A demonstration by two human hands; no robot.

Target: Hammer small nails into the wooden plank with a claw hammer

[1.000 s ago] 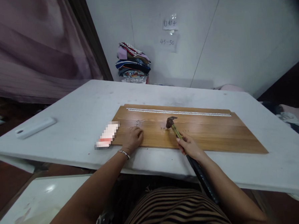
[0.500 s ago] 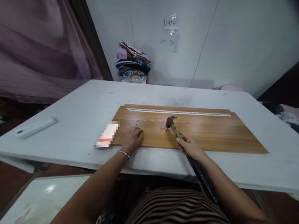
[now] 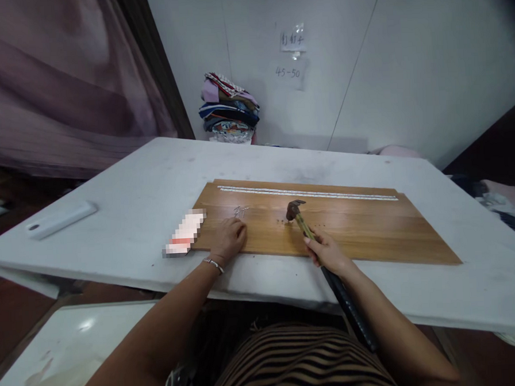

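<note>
A long wooden board [image 3: 363, 228] lies on the white table [image 3: 145, 193]. My right hand [image 3: 327, 251] is closed round the handle of a hammer [image 3: 296, 211], whose metal head rests on the board by a few small dark nail marks. My left hand [image 3: 227, 238] lies curled on the board's near left edge, fingers tucked in; I cannot see anything in it. A small heap of loose nails [image 3: 240, 210] sits just beyond its knuckles. A pale strip [image 3: 309, 192] runs along the board's far edge.
A blurred pink-and-white object [image 3: 184, 233] lies left of the board. A white oblong device [image 3: 61, 219] sits near the table's left edge. Folded clothes [image 3: 229, 108] are stacked against the wall behind. A low pale surface [image 3: 67, 353] is at lower left.
</note>
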